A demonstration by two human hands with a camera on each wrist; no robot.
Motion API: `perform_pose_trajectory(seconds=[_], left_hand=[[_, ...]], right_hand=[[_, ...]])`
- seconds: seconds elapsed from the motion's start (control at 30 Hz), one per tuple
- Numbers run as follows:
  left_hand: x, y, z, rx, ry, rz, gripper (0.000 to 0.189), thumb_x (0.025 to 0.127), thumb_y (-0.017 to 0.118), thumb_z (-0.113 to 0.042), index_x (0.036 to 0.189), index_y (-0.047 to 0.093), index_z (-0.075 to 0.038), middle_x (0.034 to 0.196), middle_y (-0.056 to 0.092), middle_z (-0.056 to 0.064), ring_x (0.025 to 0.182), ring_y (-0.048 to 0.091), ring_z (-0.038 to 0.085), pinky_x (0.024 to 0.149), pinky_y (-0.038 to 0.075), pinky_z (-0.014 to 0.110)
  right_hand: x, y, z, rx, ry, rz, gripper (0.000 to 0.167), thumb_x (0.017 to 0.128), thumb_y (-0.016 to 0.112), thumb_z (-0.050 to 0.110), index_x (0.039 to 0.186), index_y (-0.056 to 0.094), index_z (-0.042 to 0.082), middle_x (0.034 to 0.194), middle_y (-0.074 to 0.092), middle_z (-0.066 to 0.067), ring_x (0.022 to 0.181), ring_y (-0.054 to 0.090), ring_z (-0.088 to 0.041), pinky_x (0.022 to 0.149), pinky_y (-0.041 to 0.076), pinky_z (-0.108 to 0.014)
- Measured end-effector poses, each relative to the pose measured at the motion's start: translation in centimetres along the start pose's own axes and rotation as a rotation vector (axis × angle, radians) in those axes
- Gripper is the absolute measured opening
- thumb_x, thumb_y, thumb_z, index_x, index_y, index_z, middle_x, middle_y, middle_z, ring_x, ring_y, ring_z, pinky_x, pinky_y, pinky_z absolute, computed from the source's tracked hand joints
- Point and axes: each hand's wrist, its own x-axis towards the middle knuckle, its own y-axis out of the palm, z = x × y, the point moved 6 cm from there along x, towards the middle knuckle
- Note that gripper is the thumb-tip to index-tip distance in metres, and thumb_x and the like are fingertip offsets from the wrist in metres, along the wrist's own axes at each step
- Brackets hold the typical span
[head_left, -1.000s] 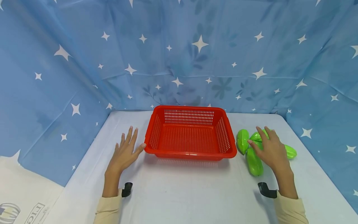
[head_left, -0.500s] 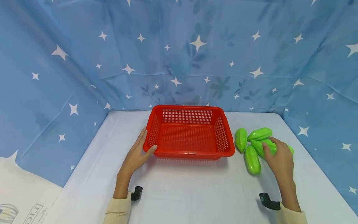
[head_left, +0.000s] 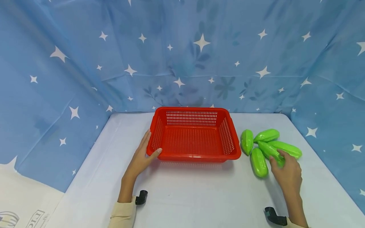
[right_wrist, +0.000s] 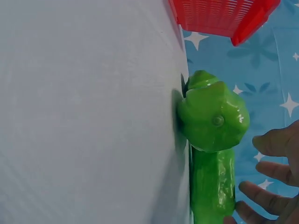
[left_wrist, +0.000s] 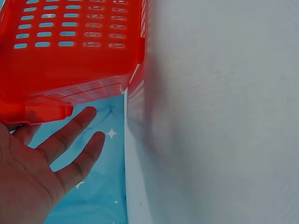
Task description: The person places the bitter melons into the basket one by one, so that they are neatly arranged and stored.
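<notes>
A red slotted plastic basket (head_left: 196, 157) stands at the middle back of the table. My left hand (head_left: 139, 161) rests at its front-left corner, fingers stretched along the left rim and thumb over the front rim. In the left wrist view, two extended fingers (left_wrist: 77, 165) stand apart from the basket wall (left_wrist: 70, 70). Several glossy green ridged vegetables, like toy cucumbers, lie right of the basket. My right hand (head_left: 288, 172) hovers over the near end of the middle cucumber (head_left: 269, 151), thumb and fingers apart. The right wrist view shows its spread fingers (right_wrist: 266, 196) beside a cucumber (right_wrist: 217, 116).
One cucumber (head_left: 246, 142) lies close to the basket's right side, another (head_left: 259, 163) nearer the front. A white cloth (head_left: 194, 196) covers the table. Blue star-patterned curtains (head_left: 182, 57) close off the back and sides.
My left hand has moved right, from beside the basket onto its front-left corner. My right hand has drawn back toward me over the cucumbers, thumb and fingers closer together.
</notes>
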Motion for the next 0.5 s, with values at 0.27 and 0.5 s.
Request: perform_pose_trajectory(seconds=[0.27, 0.5], left_hand=[[0.0, 0.2, 0.1, -0.024, -0.008, 0.006, 0.089, 0.088, 0.062, -0.057, 0.158, 0.012, -0.031, 0.164, 0.01, -0.012, 0.148, 0.026, 0.026, 0.104, 0.043, 0.059], [-0.1, 0.1, 0.2, -0.031, -0.01, -0.002, 0.089, 0.088, 0.062, -0.056, 0.158, 0.012, -0.03, 0.164, 0.011, -0.011, 0.148, 0.026, 0.024, 0.104, 0.043, 0.059]], right_hand=[[-0.1, 0.2, -1.2, 0.001, 0.042, -0.022, 0.049, 0.092, 0.063, 0.016, 0.135, 0.052, -0.003, 0.136, 0.048, -0.034, 0.126, 0.039, -0.056, 0.091, 0.038, -0.074], [0.7, 0.4, -2.2, -0.003, 0.066, 0.005, 0.052, 0.092, 0.064, 0.013, 0.138, 0.048, -0.006, 0.137, 0.042, -0.039, 0.126, 0.036, -0.058, 0.091, 0.036, -0.075]])
